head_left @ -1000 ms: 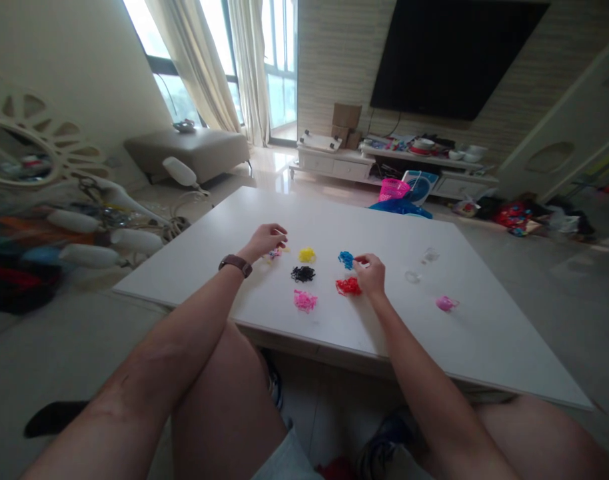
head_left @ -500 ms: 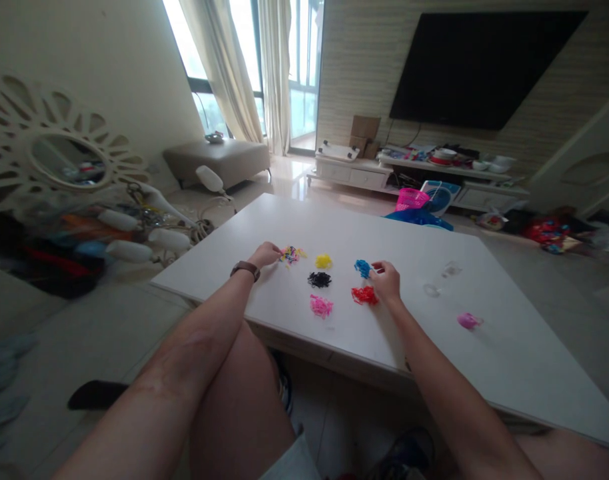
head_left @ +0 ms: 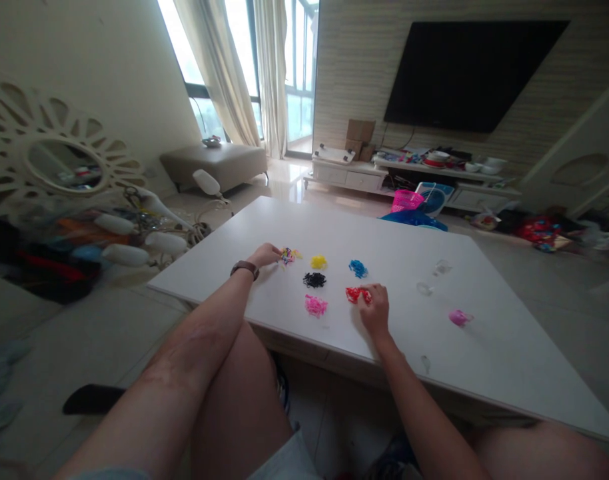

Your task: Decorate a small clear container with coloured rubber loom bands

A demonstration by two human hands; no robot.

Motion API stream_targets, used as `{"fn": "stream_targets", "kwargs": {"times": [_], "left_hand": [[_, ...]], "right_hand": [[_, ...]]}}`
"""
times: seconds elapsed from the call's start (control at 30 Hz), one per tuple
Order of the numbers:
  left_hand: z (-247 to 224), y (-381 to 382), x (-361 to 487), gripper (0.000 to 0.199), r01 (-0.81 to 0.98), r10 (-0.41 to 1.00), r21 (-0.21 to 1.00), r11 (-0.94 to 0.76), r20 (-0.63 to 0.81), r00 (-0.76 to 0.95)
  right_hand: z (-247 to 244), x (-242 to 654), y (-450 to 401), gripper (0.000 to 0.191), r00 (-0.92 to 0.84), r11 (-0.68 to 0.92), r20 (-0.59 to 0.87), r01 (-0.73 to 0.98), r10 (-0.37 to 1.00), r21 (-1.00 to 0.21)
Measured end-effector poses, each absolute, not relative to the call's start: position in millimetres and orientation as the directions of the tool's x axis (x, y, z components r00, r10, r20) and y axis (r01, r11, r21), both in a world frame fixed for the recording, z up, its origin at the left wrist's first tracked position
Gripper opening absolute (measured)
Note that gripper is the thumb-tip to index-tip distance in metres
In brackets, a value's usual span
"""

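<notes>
My left hand (head_left: 265,254), with a watch strap on its wrist, rests at the edge of a mixed-colour pile of small rubber bands (head_left: 289,256). Its fingers are drawn together there; anything between them is too small to see. Over the right side of a red rubber band pile (head_left: 354,293) is my right hand (head_left: 375,308), thumb and fingers closed down at the bands. Around them lie a yellow pile (head_left: 318,262), a black pile (head_left: 314,280), a pink pile (head_left: 316,306) and a blue pile (head_left: 357,269).
All piles sit on a white table (head_left: 304,227). Toward its right side are a pink object (head_left: 459,317), a clear ring (head_left: 425,289) and a clear piece (head_left: 441,267). A small clear item (head_left: 425,363) lies near the front edge. White lamp shades (head_left: 167,242) stand beyond the left edge.
My right hand has moved from the blue pile toward me, onto the red pile. My left hand stays at the mixed pile. The view has shifted slightly.
</notes>
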State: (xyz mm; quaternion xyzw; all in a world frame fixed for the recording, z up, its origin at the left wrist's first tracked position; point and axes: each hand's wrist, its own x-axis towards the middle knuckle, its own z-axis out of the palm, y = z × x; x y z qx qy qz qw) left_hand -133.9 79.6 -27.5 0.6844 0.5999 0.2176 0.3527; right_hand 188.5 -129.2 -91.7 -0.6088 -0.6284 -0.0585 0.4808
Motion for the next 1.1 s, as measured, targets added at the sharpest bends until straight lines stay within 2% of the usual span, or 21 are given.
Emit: {"fn": "stream_targets", "kwargs": {"times": [0.2,0.5,0.67,1.1], "left_hand": [[-23,76,-139,0.022,0.567,0.998,0.823,0.023,-0.054,0.038],[-22,70,-137,0.024,0.406,0.993,0.908,0.101,-0.118,0.016],[-23,70,-136,0.03,0.327,0.987,0.938,0.114,-0.145,0.072],[-22,66,-128,0.028,0.404,0.937,0.915,0.016,-0.154,0.312]], "right_hand": [[-94,191,-128,0.017,0.254,0.242,0.659,0.789,0.708,-0.565],[-98,193,-127,0.016,0.266,0.23,0.644,0.782,0.717,-0.579],[-98,193,-127,0.016,0.268,0.227,0.629,0.772,0.73,-0.593],[-100,194,-126,0.014,0.256,0.219,0.613,0.776,0.747,-0.591]]}}
